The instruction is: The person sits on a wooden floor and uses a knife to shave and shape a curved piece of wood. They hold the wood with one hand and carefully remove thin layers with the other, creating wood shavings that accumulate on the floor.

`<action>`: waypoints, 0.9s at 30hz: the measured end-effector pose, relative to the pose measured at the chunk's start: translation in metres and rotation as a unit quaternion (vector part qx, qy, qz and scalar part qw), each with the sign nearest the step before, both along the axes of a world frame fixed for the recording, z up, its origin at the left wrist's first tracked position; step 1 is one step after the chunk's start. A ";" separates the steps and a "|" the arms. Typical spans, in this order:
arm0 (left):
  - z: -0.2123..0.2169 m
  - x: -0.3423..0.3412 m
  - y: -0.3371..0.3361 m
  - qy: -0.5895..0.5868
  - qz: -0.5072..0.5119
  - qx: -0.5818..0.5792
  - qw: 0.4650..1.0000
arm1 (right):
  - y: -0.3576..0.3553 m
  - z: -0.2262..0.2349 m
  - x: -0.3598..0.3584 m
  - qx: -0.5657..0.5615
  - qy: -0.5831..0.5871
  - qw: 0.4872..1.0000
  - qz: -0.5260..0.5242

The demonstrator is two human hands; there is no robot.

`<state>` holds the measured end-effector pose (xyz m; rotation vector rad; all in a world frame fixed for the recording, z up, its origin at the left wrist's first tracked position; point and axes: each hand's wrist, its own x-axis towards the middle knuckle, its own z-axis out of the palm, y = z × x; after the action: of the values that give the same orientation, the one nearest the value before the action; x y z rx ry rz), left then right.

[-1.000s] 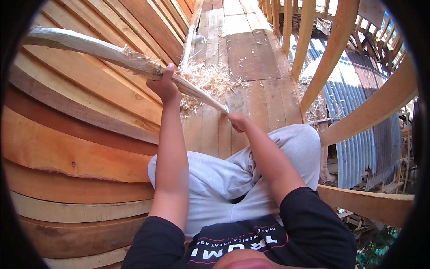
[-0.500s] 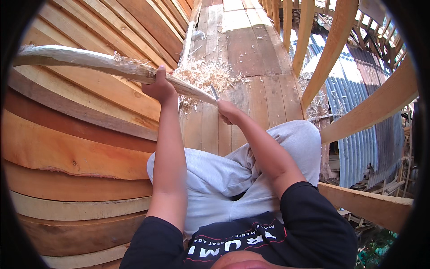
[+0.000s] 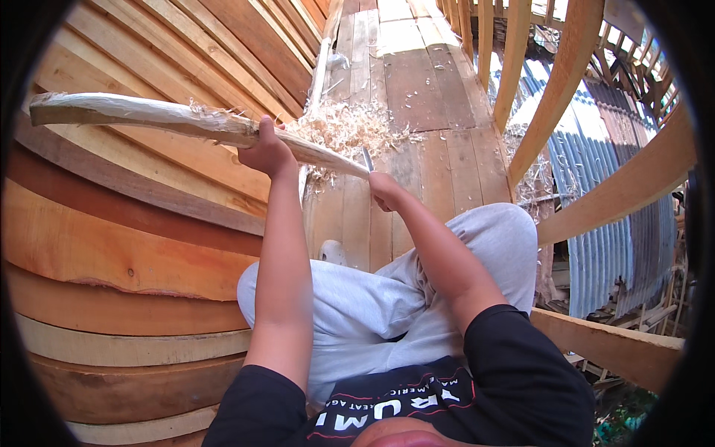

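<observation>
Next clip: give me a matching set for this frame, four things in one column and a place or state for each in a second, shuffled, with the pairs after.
Things:
1. left hand
2. right hand
3. wood shavings
4. corrugated metal sheets

Places or states:
A. heaped on the plank deck
B. closed around the wooden pole near its middle
C. outside the curved ribs, on the right
D. holding a metal blade at the pole's near end

Pairs: 1-B, 2-D, 3-A, 4-C

Count: one wooden pole (image 3: 156, 118), one blade (image 3: 368, 159), one shavings pile (image 3: 350, 130) at 12 o'clock, two hands.
</observation>
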<state>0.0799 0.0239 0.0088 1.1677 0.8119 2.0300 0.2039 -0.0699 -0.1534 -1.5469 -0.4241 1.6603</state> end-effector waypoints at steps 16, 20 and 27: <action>-0.013 -0.029 -0.002 -0.010 0.021 -0.047 0.999 | 0.009 0.015 -0.011 0.015 0.002 0.999 0.037; -0.017 -0.041 0.010 -0.023 0.031 -0.052 0.998 | 0.012 0.044 -0.030 -0.010 0.001 0.999 0.038; -0.016 -0.040 0.006 -0.043 0.029 -0.086 0.995 | 0.023 -0.011 -0.002 -0.069 -0.007 0.997 0.021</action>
<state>0.0403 0.0303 -0.0075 0.9647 0.9678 1.9979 0.2019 -0.0473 -0.1644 -1.6623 -0.3567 1.7428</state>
